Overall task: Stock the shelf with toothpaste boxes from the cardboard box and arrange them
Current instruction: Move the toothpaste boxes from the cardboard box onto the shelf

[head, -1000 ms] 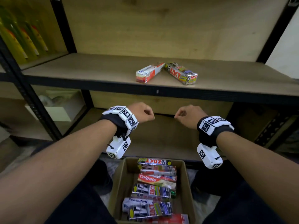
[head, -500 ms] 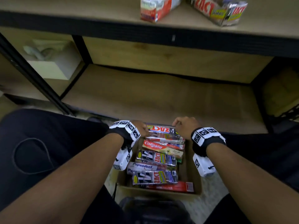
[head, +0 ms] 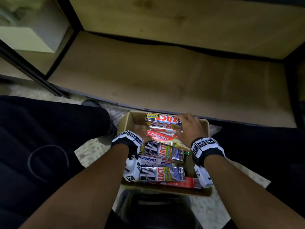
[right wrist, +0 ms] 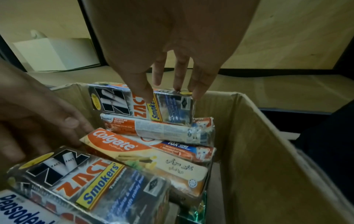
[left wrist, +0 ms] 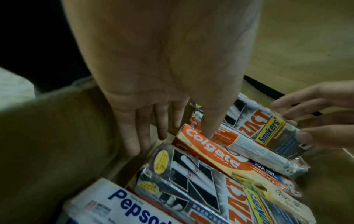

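An open cardboard box (head: 203,129) on the floor holds several toothpaste boxes lying flat. My right hand (head: 186,128) pinches the right end of the far ZACT box (head: 160,119). In the right wrist view the thumb lies on the front of that ZACT box (right wrist: 134,106) and the fingers (right wrist: 197,91) hook over its far edge. My left hand (head: 142,135) reaches down at the carton's left side with straight fingers (left wrist: 134,145). Its thumb touches the end of the Colgate box (left wrist: 210,150) and it holds nothing.
The bare bottom shelf board (head: 165,76) runs just behind the carton. A black frame post (head: 33,70) and a white box (head: 24,37) stand at the left. My dark-trousered legs (head: 41,138) flank the carton on the speckled floor.
The head view has tipped down from the upper shelf to the carton. Both hands dropped from in front of the shelf into the carton. The right hand took hold of the far ZACT box.
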{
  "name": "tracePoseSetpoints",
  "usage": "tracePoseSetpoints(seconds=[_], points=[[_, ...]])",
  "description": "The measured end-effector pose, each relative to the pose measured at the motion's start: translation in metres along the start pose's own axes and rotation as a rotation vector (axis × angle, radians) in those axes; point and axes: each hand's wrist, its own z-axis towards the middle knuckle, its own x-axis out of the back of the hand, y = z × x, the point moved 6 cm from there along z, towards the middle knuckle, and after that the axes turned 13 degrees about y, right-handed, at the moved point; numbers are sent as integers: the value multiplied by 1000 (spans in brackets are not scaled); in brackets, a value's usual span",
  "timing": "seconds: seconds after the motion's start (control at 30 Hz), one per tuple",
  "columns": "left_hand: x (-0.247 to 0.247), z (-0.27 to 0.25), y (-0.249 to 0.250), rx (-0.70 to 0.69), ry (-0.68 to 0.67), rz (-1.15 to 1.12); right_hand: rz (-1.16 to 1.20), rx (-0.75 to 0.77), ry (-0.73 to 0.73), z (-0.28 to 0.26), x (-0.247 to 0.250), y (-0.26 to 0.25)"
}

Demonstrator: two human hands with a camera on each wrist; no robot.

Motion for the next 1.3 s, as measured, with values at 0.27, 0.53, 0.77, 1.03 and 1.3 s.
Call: tracePoseSetpoints(seconds=[0.27,0.53,0.77,1.03,1.3], points=[[-21,14,-9,128,-22,-180,-5,-61,108,8,-6,5],[-30,12,-9,145,-4,-385,80,-95,143,8,-8,8],[-21,7,-14,154,116,-562,97,-176,84,1,-7,12],[7,-31,8,-10,252,-747,159,-373,22,-26,-3,28],[38,-62,25,-128,332,-961,397,-575,-42,-49,6,43]])
